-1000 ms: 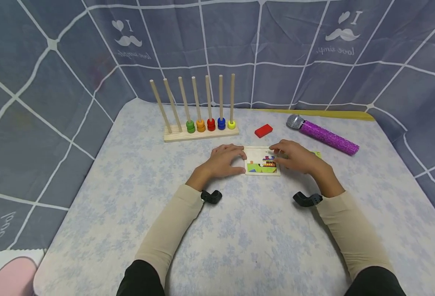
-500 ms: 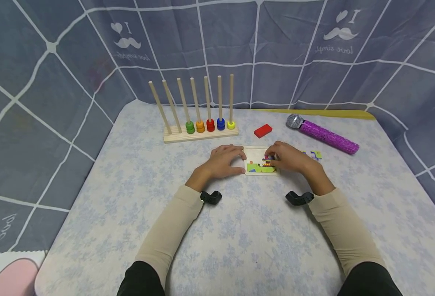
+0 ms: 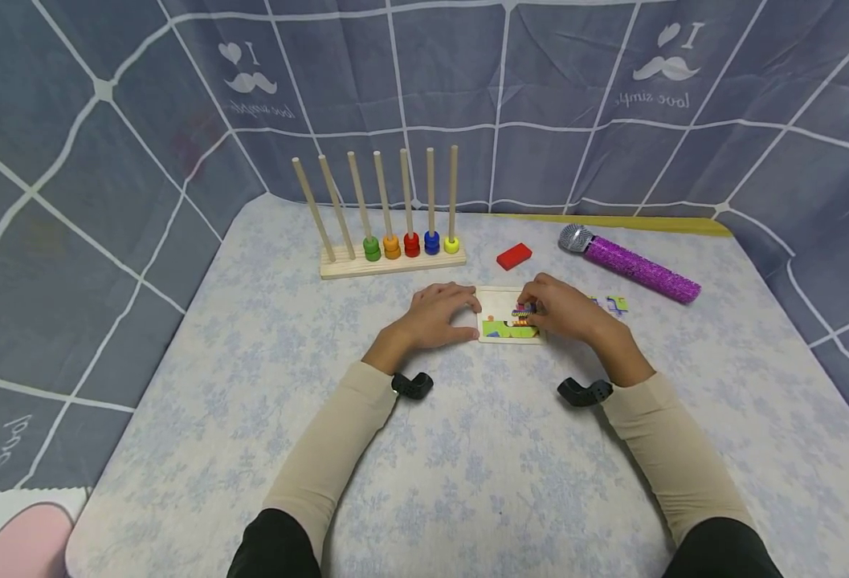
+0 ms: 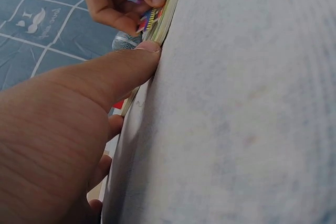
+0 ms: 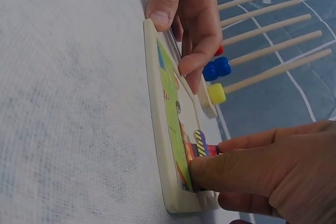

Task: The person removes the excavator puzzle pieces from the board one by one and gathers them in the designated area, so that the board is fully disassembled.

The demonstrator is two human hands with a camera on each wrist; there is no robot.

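Observation:
A jigsaw puzzle tray [image 3: 492, 302] with a pale wooden frame lies flat on the table, with a green picture strip along its near side. My left hand [image 3: 434, 315] holds the tray's left end, thumb at the near corner and fingers at the far one. Over the tray's right part, my right hand [image 3: 567, 307] pinches a puzzle piece [image 5: 201, 144] with yellow-and-black stripes and red and purple parts. In the right wrist view its thumb [image 5: 210, 170] is in front of the piece, hiding part of it. The fingertips also cover the tray's right end.
Loose puzzle pieces [image 3: 617, 304] lie right of the right hand, partly hidden. Behind the tray are a red block [image 3: 514, 256] and a purple glittery microphone [image 3: 641, 269]. A wooden peg stand [image 3: 395, 266] with coloured rings stands at the back left, before the grey curtain [image 3: 446, 88].
My right hand has moved slightly left over the tray, and its spread fingers have come together on the striped piece. The loose pieces at right show more. My left hand stays put.

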